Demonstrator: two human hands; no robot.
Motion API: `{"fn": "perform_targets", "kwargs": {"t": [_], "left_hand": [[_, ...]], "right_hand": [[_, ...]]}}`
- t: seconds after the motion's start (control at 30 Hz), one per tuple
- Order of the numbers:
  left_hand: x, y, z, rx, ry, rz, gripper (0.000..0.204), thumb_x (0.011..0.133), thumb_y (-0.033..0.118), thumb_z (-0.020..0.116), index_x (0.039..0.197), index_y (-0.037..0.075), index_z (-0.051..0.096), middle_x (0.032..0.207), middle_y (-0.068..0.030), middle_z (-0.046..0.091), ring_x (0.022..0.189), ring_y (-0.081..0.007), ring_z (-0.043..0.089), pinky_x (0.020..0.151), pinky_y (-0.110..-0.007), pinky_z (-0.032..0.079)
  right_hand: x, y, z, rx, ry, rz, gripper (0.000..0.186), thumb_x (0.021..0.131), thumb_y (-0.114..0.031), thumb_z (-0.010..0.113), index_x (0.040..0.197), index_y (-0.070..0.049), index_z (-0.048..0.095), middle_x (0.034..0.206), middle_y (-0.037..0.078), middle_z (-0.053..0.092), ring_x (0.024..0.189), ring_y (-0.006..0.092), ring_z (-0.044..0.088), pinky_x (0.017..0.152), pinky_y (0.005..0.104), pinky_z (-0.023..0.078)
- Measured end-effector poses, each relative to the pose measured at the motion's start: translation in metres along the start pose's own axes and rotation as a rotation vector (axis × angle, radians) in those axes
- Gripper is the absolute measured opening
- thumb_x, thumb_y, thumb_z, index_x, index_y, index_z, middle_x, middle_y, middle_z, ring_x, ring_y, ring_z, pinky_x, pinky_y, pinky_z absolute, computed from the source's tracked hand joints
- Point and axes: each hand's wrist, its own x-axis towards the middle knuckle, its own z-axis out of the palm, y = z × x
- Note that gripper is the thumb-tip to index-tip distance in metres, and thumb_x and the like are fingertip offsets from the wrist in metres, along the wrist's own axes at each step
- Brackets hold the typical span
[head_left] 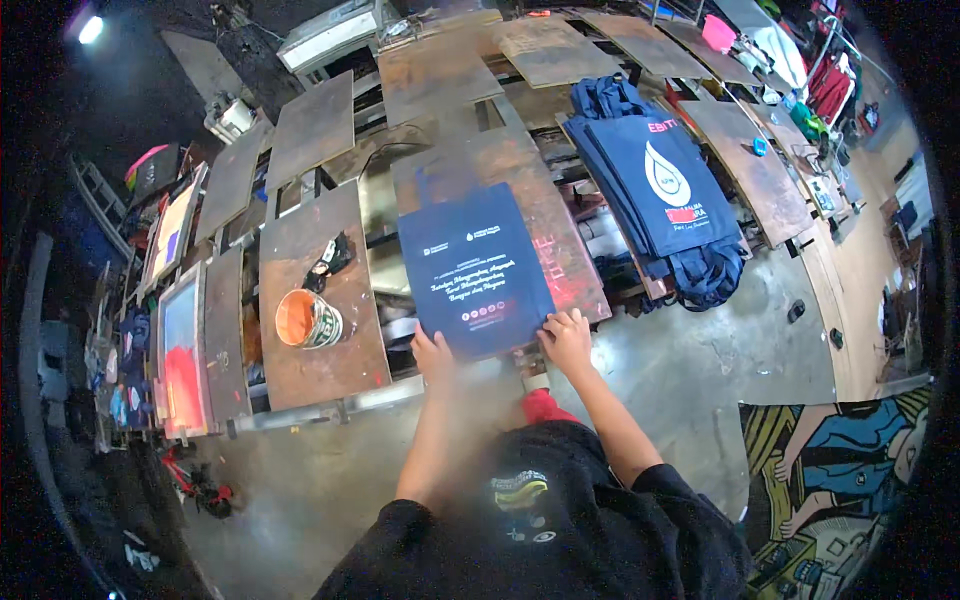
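Note:
A navy fabric tote bag [470,260] with pale printed lettering and a row of small pink round marks lies flat on a stained wooden board [555,235]. My left hand [432,352] pinches its lower left corner. The lower right corner is between the fingers of my right hand [567,338]. Toward the bag's top the picture blurs, so its handle shows only faintly. On the board to the right is a stack of navy tote bags [625,180]; a white drop-shaped print marks the top one, and handles hang over the near edge.
Left of the bag, another board [335,235] carries a paint-stained bucket [310,320] and a small black item [330,262]. Framed printing screens [182,345] lean at the far left. More wooden boards [440,80] stretch away behind. A painted panel [850,480] lies at lower right.

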Motion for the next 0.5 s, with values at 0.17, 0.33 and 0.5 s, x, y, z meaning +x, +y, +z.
{"fn": "perform_targets", "kwargs": {"t": [0.17,0.33,0.5], "left_hand": [[-0.009,0.016,0.0,0.047,0.056,0.034,0.05,0.103,0.032,0.043,0.139,-0.002,0.043,0.124,-0.0276,0.06,0.113,-0.045,0.057,0.096,-0.051,0.044],[-0.015,0.062,-0.022,-0.108,-0.092,-0.101,0.049,0.105,0.032,0.038,0.138,-0.003,0.045,0.126,-0.0274,0.06,0.115,-0.0445,0.056,0.096,-0.051,0.044],[-0.027,0.08,-0.033,-0.016,-0.082,-0.095,0.048,0.105,0.034,0.036,0.136,0.0,0.048,0.126,-0.0258,0.061,0.115,-0.044,0.057,0.096,-0.052,0.044]], "right_hand": [[0.016,0.005,-0.014,-0.013,-0.111,-0.028,0.021,0.07,-0.025,0.082,0.082,-0.012,0.071,0.101,0.0,0.065,0.101,0.0239,0.054,0.085,0.0401,0.044],[0.028,0.013,-0.006,0.002,-0.164,-0.015,0.025,0.069,-0.023,0.082,0.09,-0.013,0.072,0.11,0.001,0.064,0.107,0.0252,0.054,0.089,0.0412,0.044],[0.043,0.015,0.006,0.02,-0.288,-0.073,0.041,0.077,-0.017,0.076,0.116,-0.011,0.068,0.144,0.01,0.052,0.138,0.0318,0.042,0.111,0.0472,0.035]]}}
